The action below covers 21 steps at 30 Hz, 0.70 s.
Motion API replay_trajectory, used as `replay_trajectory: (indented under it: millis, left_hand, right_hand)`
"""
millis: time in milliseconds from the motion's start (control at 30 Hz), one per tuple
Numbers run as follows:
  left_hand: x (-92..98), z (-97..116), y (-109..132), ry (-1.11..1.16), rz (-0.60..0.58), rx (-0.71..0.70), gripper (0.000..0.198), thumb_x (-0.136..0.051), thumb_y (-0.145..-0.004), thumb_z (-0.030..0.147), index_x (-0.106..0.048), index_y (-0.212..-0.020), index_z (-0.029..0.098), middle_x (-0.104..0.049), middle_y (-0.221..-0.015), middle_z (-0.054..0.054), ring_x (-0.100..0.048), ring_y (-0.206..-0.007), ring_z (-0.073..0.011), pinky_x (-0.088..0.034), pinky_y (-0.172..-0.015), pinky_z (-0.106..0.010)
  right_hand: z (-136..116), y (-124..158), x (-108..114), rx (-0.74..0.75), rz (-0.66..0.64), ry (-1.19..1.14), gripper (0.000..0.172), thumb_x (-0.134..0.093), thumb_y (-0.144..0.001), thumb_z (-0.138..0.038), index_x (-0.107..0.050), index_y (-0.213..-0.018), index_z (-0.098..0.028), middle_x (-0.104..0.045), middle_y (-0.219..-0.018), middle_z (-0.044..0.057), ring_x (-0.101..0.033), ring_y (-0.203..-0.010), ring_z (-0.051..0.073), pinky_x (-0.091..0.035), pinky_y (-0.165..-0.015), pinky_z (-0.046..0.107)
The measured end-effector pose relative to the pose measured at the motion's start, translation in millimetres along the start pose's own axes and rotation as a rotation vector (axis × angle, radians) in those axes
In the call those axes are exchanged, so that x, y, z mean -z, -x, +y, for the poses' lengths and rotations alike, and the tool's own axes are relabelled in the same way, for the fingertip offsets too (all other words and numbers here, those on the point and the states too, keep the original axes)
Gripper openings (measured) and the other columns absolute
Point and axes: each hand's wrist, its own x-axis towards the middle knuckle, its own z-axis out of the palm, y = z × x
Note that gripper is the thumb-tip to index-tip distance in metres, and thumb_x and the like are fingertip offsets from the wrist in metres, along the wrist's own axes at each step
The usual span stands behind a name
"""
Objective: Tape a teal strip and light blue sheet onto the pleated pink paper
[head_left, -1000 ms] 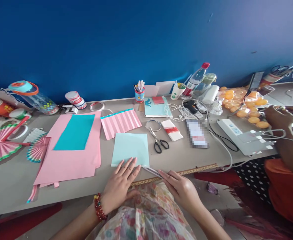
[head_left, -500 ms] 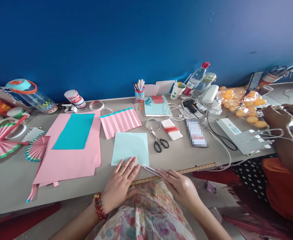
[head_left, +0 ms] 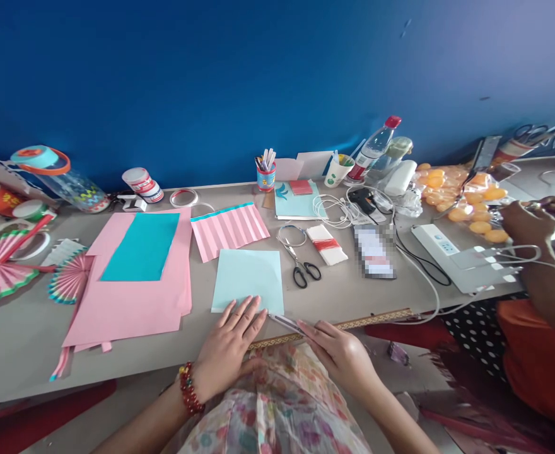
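Observation:
My left hand (head_left: 230, 343) lies flat, fingers stretched, on the near edge of a pale blue paper sheet (head_left: 248, 277) on the grey table (head_left: 22, 343). My right hand (head_left: 337, 353) is at the table's front edge, fingers extended along a thin silvery strip (head_left: 284, 322) that reaches to the sheet's near right corner. Whether it grips the strip I cannot make out. Black scissors (head_left: 301, 268) lie just beyond the sheet to the right.
Pink sheets with a teal sheet (head_left: 140, 247) lie left, a pleated pink paper (head_left: 229, 230) behind, paper fans (head_left: 3, 271) far left. A pen cup (head_left: 265, 176), bottle (head_left: 373, 148), cables (head_left: 334, 211), power strip (head_left: 441, 243) and orange balls (head_left: 467, 202) stand right. Another person's hands (head_left: 528, 221) work at far right.
Almost nothing has changed. My hands stay where they were on the pale blue sheet and the strip; the view has shifted very slightly.

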Motion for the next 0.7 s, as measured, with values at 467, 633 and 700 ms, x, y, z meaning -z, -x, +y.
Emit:
replay_trajectory:
  millis: [467, 633, 700]
  left_hand:
    - [6.2, -9.3, 4.8, 0.082, -0.021, 0.006, 0.078, -0.029, -0.097, 0.06, -0.013, -0.155, 0.012, -0.022, -0.16, -0.012, -0.019, -0.148, -0.0261, -0.019, -0.119, -0.045]
    - [1.8, -14.5, 12.1, 0.011, -0.032, -0.009, 0.075, -0.028, -0.098, 0.06, -0.017, -0.155, 0.013, -0.022, -0.16, -0.01, -0.02, -0.148, -0.0256, -0.014, -0.12, -0.046]
    - [-1.0, -14.3, 12.9, -0.001, -0.029, -0.008, 0.077, -0.029, -0.096, 0.063, -0.018, -0.155, 0.014, -0.023, -0.16, -0.011, -0.021, -0.147, -0.0267, -0.016, -0.12, -0.047]
  right_hand:
    - [-7.0, -4.2, -3.5, -0.01, 0.018, -0.016, 0.038, -0.036, -0.102, -0.028, -0.061, -0.13, -0.022, -0.067, -0.09, 0.008, -0.066, -0.075, 0.014, -0.049, -0.066, 0.022]
    - [-7.7, -3.7, -2.1, 0.0, 0.025, 0.015, 0.039, -0.035, -0.102, -0.028, -0.062, -0.129, -0.022, -0.066, -0.087, 0.007, -0.064, -0.071, 0.014, -0.047, -0.063, 0.021]
    - [-8.8, -5.0, -1.4, 0.01, 0.024, 0.029, 0.039, -0.035, -0.102, -0.027, -0.062, -0.129, -0.022, -0.066, -0.087, 0.007, -0.063, -0.069, 0.014, -0.046, -0.061, 0.021]
